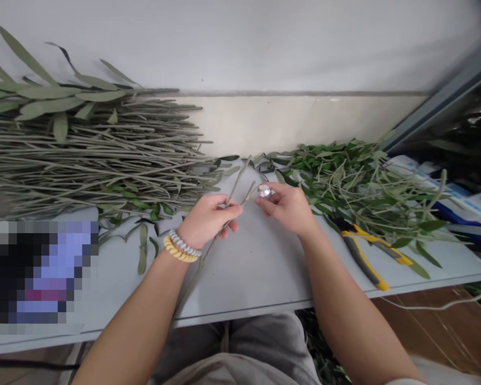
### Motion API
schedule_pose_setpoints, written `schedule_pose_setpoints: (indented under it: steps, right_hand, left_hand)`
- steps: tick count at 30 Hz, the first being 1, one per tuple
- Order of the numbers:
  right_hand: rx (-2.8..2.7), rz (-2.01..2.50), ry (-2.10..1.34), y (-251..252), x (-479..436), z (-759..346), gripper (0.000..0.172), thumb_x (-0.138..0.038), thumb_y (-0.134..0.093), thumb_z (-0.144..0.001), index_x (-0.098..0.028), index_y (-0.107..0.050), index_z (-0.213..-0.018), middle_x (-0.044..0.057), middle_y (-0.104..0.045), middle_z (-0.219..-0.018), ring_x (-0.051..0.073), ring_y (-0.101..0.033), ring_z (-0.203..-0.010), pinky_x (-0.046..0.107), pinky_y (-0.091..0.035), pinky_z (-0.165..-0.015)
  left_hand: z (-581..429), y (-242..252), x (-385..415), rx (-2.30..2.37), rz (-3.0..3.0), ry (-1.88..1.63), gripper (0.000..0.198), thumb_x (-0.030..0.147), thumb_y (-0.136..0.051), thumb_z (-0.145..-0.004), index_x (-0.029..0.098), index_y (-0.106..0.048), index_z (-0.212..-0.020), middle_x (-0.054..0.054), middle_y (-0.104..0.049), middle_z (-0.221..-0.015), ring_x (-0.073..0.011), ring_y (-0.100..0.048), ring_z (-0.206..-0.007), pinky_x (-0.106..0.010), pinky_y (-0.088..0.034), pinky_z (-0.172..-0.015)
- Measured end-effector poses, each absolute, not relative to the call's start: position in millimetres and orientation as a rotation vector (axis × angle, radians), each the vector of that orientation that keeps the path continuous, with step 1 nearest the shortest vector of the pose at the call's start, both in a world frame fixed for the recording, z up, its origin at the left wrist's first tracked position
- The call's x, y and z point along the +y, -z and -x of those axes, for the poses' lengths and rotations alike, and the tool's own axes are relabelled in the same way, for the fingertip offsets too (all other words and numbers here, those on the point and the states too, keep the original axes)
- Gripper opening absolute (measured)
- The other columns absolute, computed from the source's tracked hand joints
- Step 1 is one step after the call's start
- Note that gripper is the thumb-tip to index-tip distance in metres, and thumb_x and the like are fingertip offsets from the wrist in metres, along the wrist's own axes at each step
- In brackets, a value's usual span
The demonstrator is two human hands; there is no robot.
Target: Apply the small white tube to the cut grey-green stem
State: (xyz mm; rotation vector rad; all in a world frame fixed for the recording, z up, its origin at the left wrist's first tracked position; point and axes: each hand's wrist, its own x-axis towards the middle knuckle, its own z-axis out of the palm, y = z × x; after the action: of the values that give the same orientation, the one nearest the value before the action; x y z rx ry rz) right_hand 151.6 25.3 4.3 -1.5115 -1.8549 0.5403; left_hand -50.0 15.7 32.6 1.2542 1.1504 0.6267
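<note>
My left hand (pixel 208 218) is closed around thin grey-green stems (pixel 236 188) that stick out up and to the right over the grey table (pixel 256 267). Two bracelets sit on that wrist. My right hand (pixel 288 206) is a short way to the right, its fingers pinched on a small shiny silver object (pixel 263 191) held close to the stem tips. Both hands hover just above the table's middle.
A big bundle of stripped stems (pixel 96 155) with long leaves lies at the left against the wall. A pile of cut green leaves (pixel 353 176) lies at the right. Yellow-handled pliers (pixel 364 248) rest beside it. A blurred patch covers the near left.
</note>
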Motion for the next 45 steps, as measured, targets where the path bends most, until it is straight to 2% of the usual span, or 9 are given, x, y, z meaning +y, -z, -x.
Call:
schedule_pose_setpoints:
  steps: [8,45]
  right_hand:
    - [-1.839,1.486,-0.525,-3.1,25.3,-151.9,0.023,-0.031,-0.063,-0.077,-0.017,-0.066,-0.095,-0.003,-0.06,-0.049,0.013,-0.053,-0.044,0.025,-0.041,-0.054]
    - [-1.807,1.526,-0.536,-5.6,25.6,-151.8,0.024,-0.031,-0.061,-0.077,-0.017,-0.066,-0.097,-0.002,-0.061,-0.05,0.015,-0.056,-0.046,0.027,-0.043,-0.056]
  left_hand:
    - [51.0,-30.7,16.2,1.169,-1.291,-0.626,0.011,0.025,-0.056,-0.081,0.016,-0.053,-0.074,0.0,-0.058,-0.052,-0.0057,-0.045,-0.035,-0.016,-0.034,-0.035]
    - [51.8,-30.6,14.0,1.118,-1.383,-0.605,0.015,0.03,-0.058,-0.08,0.016,-0.055,-0.074,0.001,-0.059,-0.052,-0.0053,-0.044,-0.035,-0.017,-0.032,-0.036]
